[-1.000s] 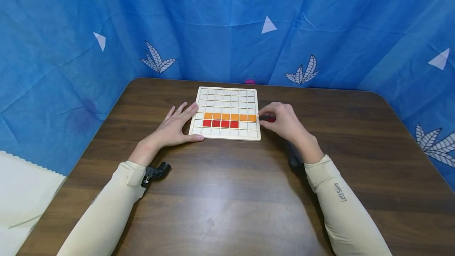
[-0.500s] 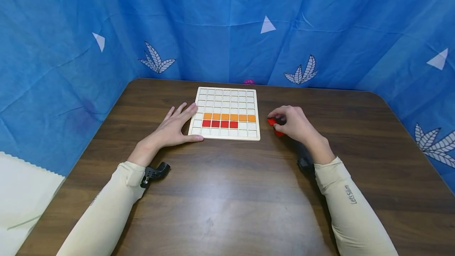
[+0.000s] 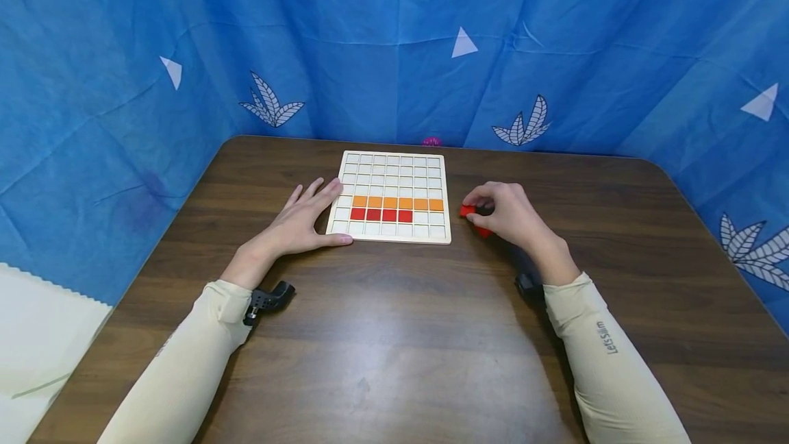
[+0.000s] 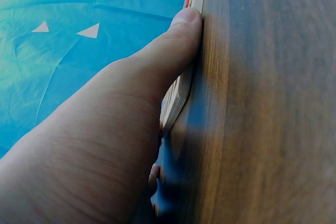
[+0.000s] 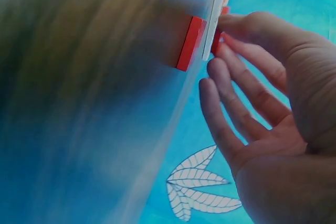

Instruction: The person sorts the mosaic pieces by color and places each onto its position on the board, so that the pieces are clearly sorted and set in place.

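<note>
A pale square grid board (image 3: 394, 171) lies flat near the back of the table. One of its rows holds several orange tiles (image 3: 390, 202), and the row just in front holds several red tiles (image 3: 382, 214). My left hand (image 3: 302, 221) rests spread along the board's left side, its thumb at the front edge. Right of the board, my right hand (image 3: 504, 213) pinches a red square tile (image 3: 466, 211) between thumb and fingertips. A second red tile (image 5: 191, 43) lies on the table below that hand, partly hidden by the thumb in the head view.
The brown wooden table (image 3: 394, 334) is backed by a blue patterned curtain (image 3: 394, 53). A black wrist mount (image 3: 271, 300) sticks out from the left cuff, and another (image 3: 529, 284) hangs under the right wrist. White cloth (image 3: 49, 334) hangs at the left.
My right hand has moved right, away from the board's right edge. Over the last half second the pinched red tile has shifted slightly left. The left hand stays put.
</note>
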A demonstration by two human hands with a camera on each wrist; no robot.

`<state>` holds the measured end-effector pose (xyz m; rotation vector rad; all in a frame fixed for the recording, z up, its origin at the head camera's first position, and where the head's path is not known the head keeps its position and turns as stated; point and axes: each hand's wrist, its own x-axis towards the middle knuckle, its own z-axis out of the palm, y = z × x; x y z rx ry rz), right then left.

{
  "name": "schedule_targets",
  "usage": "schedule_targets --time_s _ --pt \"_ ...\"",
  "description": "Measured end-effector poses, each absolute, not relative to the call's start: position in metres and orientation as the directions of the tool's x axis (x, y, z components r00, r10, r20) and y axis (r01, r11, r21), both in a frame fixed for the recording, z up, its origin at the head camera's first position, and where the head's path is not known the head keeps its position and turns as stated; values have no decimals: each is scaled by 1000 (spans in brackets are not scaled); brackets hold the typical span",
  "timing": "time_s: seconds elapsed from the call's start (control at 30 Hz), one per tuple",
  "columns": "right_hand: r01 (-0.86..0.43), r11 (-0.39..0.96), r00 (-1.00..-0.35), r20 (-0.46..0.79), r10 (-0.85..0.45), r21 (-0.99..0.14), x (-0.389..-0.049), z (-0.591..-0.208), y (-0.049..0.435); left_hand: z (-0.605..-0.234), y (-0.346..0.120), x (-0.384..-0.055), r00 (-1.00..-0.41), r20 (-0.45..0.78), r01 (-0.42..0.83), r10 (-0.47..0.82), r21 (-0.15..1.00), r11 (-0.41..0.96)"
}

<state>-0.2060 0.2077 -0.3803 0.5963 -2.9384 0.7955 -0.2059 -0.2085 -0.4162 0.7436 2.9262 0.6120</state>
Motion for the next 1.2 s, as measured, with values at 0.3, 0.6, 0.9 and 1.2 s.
schedule_targets --time_s 0.3,0.6,0.9,1.2 --pt "-447 747 -892 190 -410 -492 -205 -377 181 -416 -212 -208 -880 42 453 473 374 809" --pt "-500 719 -862 202 -464 -483 -209 -374 153 -415 -210 -207 -880 39 449 473 389 804" --pt "-478 724 -867 137 -479 -496 -208 -376 138 -414 -208 -209 -879 34 450 475 387 805" --pt "-498 737 -859 141 -492 -457 -207 -377 134 -416 -210 -209 -882 30 444 470 385 809"
